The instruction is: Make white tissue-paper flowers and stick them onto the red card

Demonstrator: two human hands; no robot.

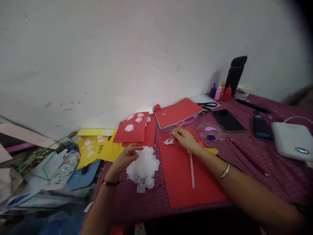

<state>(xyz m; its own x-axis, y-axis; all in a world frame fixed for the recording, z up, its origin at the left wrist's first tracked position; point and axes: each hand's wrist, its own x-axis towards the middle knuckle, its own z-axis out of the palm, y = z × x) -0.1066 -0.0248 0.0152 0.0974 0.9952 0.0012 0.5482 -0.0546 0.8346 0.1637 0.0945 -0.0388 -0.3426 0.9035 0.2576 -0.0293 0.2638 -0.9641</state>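
Observation:
My right hand (184, 138) pinches a light brown wooden stick (180, 126). The stick's lower end is at a small cluster of white paper bits (168, 141) near the top of a large red sheet (181, 186). My left hand (128, 157) hovers at the upper left of a pile of thin white paper squares (144, 168); its fingers are loosely bent and apart, with nothing visible in them. Under my right forearm, partly hidden, lies what looks like a yellow and orange glue gun (211, 150) with a pale glue stick (192, 173) sticking out.
Red cards with white paper flowers (129, 128) lie behind my left hand, yellow cards (89, 151) further left. Behind the sheet are a red-covered pad (179, 112) and scissors (207, 105). Rightward are paint bottles (227, 93), a phone (228, 120), a paintbrush (248, 156) and a white device (292, 138).

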